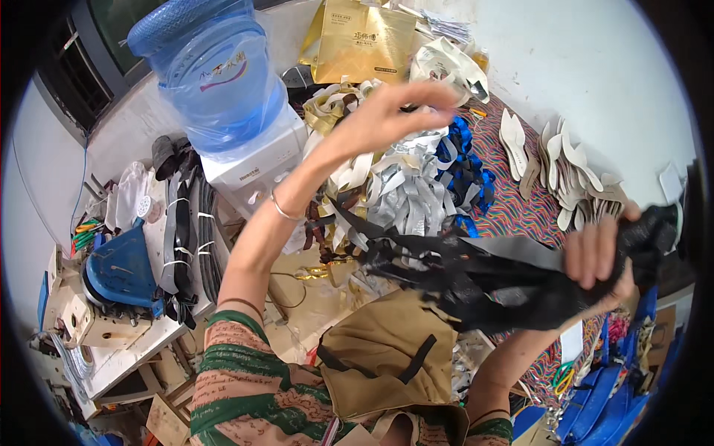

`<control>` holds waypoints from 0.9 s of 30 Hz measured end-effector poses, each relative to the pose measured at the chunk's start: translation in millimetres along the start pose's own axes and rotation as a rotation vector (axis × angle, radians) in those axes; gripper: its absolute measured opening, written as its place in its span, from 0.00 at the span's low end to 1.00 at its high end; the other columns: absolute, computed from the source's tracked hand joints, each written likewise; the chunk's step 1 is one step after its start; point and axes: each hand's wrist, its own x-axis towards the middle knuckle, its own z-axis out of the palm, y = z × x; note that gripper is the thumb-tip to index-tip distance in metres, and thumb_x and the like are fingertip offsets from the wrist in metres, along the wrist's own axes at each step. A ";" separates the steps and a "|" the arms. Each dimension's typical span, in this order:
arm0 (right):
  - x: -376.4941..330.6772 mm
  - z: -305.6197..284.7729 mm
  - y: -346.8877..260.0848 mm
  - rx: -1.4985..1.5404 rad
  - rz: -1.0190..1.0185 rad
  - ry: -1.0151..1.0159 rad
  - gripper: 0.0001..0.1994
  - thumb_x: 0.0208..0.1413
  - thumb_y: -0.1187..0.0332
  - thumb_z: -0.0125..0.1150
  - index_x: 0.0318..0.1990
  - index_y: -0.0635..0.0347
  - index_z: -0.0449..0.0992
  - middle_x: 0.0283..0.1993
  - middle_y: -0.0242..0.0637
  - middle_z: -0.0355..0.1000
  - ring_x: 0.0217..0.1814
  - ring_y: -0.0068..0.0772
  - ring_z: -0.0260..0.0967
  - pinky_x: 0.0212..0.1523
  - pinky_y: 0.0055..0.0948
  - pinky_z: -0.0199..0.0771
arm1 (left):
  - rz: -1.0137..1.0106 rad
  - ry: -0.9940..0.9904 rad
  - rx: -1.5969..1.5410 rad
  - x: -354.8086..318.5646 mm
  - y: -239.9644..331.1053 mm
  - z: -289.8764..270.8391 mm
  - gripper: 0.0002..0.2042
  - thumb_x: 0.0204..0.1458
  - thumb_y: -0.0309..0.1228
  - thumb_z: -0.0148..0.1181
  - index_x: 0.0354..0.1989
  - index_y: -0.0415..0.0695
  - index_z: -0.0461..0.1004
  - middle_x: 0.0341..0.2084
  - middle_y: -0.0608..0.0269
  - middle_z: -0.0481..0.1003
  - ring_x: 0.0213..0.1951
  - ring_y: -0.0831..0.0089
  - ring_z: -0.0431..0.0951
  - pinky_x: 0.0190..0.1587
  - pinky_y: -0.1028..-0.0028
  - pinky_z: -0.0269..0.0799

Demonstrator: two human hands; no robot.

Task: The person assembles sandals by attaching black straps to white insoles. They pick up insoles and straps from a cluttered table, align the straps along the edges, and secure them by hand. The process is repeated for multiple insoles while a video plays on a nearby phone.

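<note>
Right hand [604, 256] fingers clench a limp, light bundle of black straps [483, 279], best gripped mid-bunch; left hand [390, 111] fingers loosely curled above silver ribbons [405, 189].

Single head-worn fisheye view, looking steeply down, close over the cluttered table [520, 215], edges bending

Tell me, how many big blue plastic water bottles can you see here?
1: the big blue plastic water bottle stands upside down on the white dispenser, upper left, beyond the raised left hand. Clutter might hide others.
</note>
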 end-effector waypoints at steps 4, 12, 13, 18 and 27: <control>15.4 -82.5 -82.0 0.265 0.028 -0.698 0.30 0.55 0.77 0.58 0.61 0.74 0.50 0.29 0.47 0.70 0.22 0.40 0.73 0.26 0.32 0.81 | -0.045 -0.094 0.297 -69.3 -138.9 27.7 0.20 0.58 0.36 0.58 0.58 0.43 0.72 0.55 0.57 0.73 0.60 0.64 0.69 0.65 0.59 0.59; -50.8 -57.3 -162.6 0.098 -0.117 -0.488 0.17 0.61 0.78 0.48 0.52 0.80 0.52 0.17 0.45 0.68 0.16 0.49 0.72 0.23 0.40 0.85 | 0.003 -0.115 0.395 -87.3 -176.1 22.7 0.19 0.58 0.33 0.57 0.58 0.47 0.72 0.59 0.60 0.70 0.64 0.59 0.64 0.70 0.56 0.48; -59.9 -69.6 -167.5 0.108 -0.105 -0.516 0.17 0.61 0.78 0.47 0.53 0.79 0.53 0.17 0.45 0.68 0.17 0.47 0.72 0.25 0.40 0.85 | -0.016 -0.115 0.428 -93.4 -175.7 13.9 0.19 0.58 0.33 0.57 0.58 0.47 0.71 0.59 0.60 0.70 0.64 0.59 0.64 0.70 0.56 0.49; -129.2 -58.7 -169.1 -0.248 -0.052 -0.106 0.18 0.62 0.75 0.48 0.55 0.75 0.55 0.20 0.43 0.67 0.20 0.42 0.71 0.27 0.40 0.82 | -0.085 -0.098 0.332 -87.7 -190.9 13.5 0.19 0.53 0.30 0.62 0.55 0.44 0.74 0.54 0.58 0.74 0.62 0.60 0.67 0.68 0.61 0.55; -215.0 -34.9 -64.6 -0.650 0.315 0.681 0.19 0.62 0.71 0.50 0.58 0.68 0.56 0.22 0.39 0.64 0.20 0.35 0.66 0.26 0.35 0.74 | -0.250 -0.050 0.350 -76.4 -195.2 5.1 0.19 0.48 0.25 0.64 0.51 0.42 0.76 0.48 0.53 0.75 0.48 0.60 0.76 0.48 0.67 0.74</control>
